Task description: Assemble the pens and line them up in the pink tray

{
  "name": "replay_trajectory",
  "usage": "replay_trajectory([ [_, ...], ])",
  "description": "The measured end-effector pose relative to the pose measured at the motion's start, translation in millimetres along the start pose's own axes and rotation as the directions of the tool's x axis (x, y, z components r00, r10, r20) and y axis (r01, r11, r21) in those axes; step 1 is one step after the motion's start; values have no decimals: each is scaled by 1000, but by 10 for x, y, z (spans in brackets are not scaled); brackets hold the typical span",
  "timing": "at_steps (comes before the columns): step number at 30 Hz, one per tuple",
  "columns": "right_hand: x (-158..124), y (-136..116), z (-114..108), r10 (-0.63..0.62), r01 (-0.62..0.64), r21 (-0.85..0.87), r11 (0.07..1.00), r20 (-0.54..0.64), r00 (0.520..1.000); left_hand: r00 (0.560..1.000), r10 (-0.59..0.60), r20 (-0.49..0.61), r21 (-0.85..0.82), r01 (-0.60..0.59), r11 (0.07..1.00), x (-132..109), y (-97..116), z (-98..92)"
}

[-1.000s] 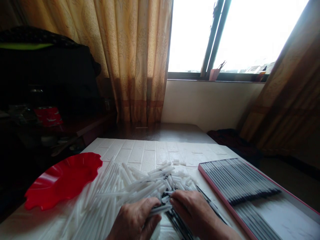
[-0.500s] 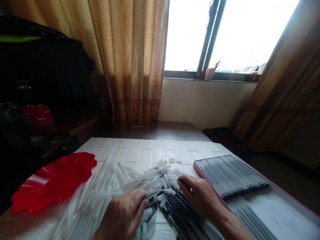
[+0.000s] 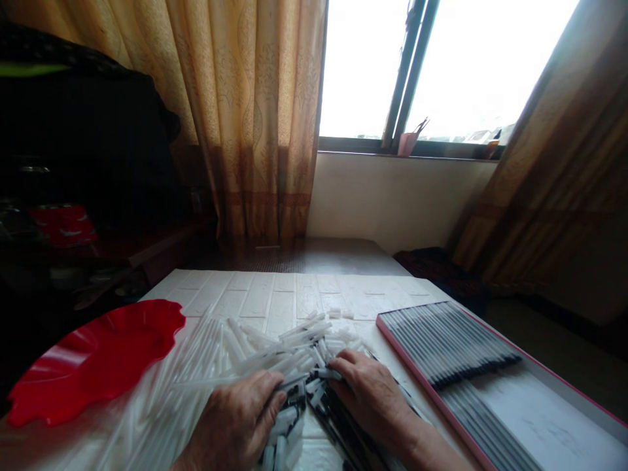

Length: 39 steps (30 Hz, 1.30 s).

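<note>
My left hand [image 3: 240,415] is closed, thumb and forefinger pinching a slender grey pen-like stick [image 3: 295,378] that points right. Facing it, my right hand [image 3: 367,390] pinches a short translucent cap [image 3: 327,374]. The stick's end and the cap are close together; I cannot tell whether they touch. Left of and beyond my left hand lies a loose heap of translucent white plastic tubes [image 3: 201,356]. Under my right hand is a bundle of thin black sticks [image 3: 338,428], partly hidden. Short translucent caps [image 3: 280,451] with dark pieces among them lie between my hands.
A red wavy-edged bowl [image 3: 98,360] stands at the left. On the right, a shallow pink-edged box [image 3: 407,356] holds rows of grey pen-like sticks [image 3: 451,340]. The white brick-patterned tabletop [image 3: 255,294] reaches toward the curtain [image 3: 255,131] and window.
My right hand has moved left from the black sticks toward my left hand and now pinches the translucent cap. My left hand has barely moved. The view has shifted slightly.
</note>
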State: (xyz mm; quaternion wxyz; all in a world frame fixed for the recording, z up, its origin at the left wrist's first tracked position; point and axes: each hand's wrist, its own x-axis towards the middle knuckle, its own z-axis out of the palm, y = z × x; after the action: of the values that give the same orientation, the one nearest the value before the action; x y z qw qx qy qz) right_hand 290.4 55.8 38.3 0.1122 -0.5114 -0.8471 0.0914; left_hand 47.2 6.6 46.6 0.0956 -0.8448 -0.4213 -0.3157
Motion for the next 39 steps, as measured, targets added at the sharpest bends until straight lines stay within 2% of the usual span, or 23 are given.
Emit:
replay_trajectory([
  [8,-3,40,45,33,-30,63,998,-48,998,999,-11,32,-20,11,1000,-7,1,37],
  [11,3,53,25,39,-16,225,974,-98,994,998,-22,56,-36,24,999,-19,-6,45],
  [13,2,51,-2,30,24,443,896,-114,993,997,-29,75,-49,32,998,-21,-8,48],
  [16,-11,24,-52,0,38,731,682,-52,999,992,-42,121,-63,50,997,-18,-5,46],
  [18,-21,-3,-79,-35,8,827,562,14,999,989,-50,139,-63,59,996,-17,-4,41],
  [20,-27,-25,-96,-60,-24,866,500,62,996,990,-49,135,-58,57,997,-20,-6,38],
  [32,-25,1,-45,-46,-9,822,570,43,998,991,-53,122,-53,60,997,-25,6,33],
  [39,-14,12,-40,-39,-8,819,573,37,999,991,-50,122,-38,55,998,-55,-5,50],
])
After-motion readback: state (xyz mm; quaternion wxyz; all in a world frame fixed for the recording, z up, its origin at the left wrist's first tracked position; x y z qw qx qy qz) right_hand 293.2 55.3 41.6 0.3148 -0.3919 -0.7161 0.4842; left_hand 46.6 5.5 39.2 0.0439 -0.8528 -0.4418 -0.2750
